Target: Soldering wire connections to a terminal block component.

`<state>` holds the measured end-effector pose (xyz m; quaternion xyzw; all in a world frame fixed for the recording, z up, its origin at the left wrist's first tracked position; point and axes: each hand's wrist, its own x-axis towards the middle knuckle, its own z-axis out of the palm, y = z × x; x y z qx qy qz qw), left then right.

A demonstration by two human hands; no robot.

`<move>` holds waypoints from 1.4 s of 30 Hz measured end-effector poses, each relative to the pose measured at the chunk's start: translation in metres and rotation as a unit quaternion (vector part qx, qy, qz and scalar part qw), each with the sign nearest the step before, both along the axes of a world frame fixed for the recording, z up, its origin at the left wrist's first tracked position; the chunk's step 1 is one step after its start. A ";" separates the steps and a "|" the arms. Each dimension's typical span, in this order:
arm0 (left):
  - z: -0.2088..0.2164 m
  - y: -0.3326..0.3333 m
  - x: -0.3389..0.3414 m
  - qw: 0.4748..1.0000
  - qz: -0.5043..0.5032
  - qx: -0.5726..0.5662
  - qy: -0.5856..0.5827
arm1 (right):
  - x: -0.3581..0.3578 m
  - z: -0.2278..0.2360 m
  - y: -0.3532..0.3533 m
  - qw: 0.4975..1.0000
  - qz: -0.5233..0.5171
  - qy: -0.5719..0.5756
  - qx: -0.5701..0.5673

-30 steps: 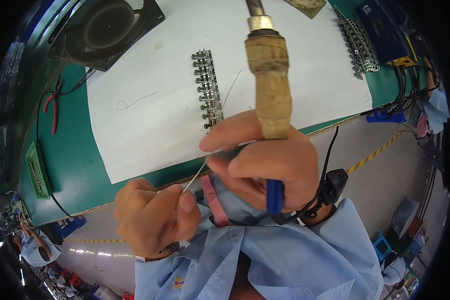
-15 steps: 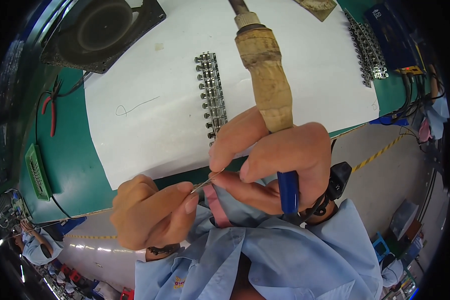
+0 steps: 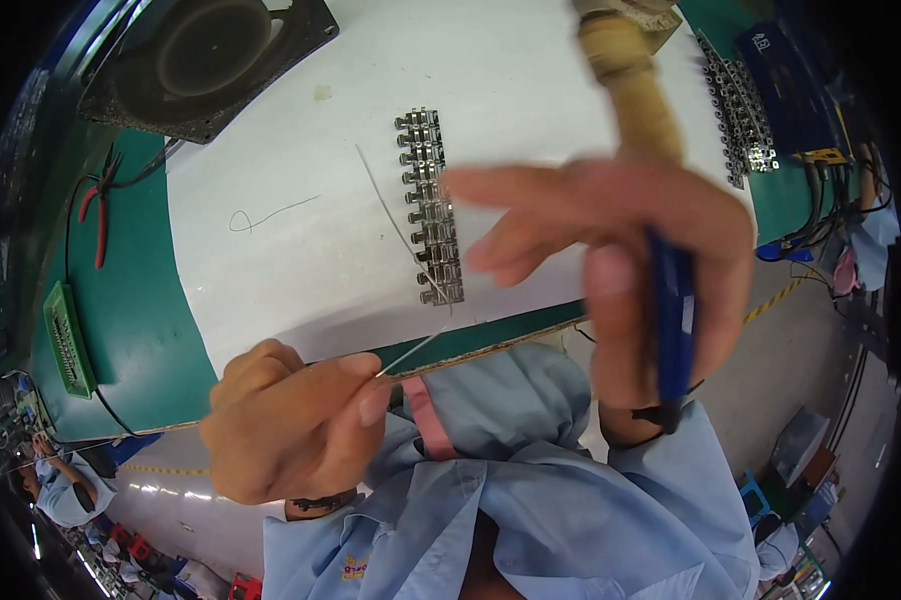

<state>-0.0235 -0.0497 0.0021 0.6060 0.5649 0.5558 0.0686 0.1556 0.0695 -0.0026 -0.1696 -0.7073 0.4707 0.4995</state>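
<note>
In the head view, the left hand (image 3: 296, 425) is near the counter's front edge, its grip together: thumb and forefinger pinch a thin silvery wire (image 3: 411, 353) that slants up and right from the fingertips. The right hand (image 3: 661, 255), blurred, has its grip clamped on an iron (image 3: 645, 108), whose tan wrapped handle rises above the knuckles toward the upper edge and whose blue end shows below the palm; the forefinger stretches out to the left and the thumb stands apart from the fingertips. That forefinger ends over the right side of a strip (image 3: 429, 215) of metal parts, though whether it touches cannot be told. The strip stands lengthwise on white paper (image 3: 271, 290), and a bent strand (image 3: 383, 205) runs down from its left side across its near end; whether this joins the pinched wire is unclear. The paper covers much of a green counter (image 3: 136, 320). Left of it lie red-handled pliers (image 3: 102, 220) and a green tray (image 3: 69, 345) holding small metal pieces; a dark fan (image 3: 211, 75) occupies the upper left. At the right, more strips (image 3: 739, 112) lie beside a blue box (image 3: 793, 95). Beyond the counter's left end, a co-worker (image 3: 71, 492) in light blue shows.
</note>
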 end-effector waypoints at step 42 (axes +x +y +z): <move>0.009 0.011 0.032 0.983 0.005 -0.143 0.117 | 0.016 -0.016 0.034 0.982 0.107 -0.040 0.151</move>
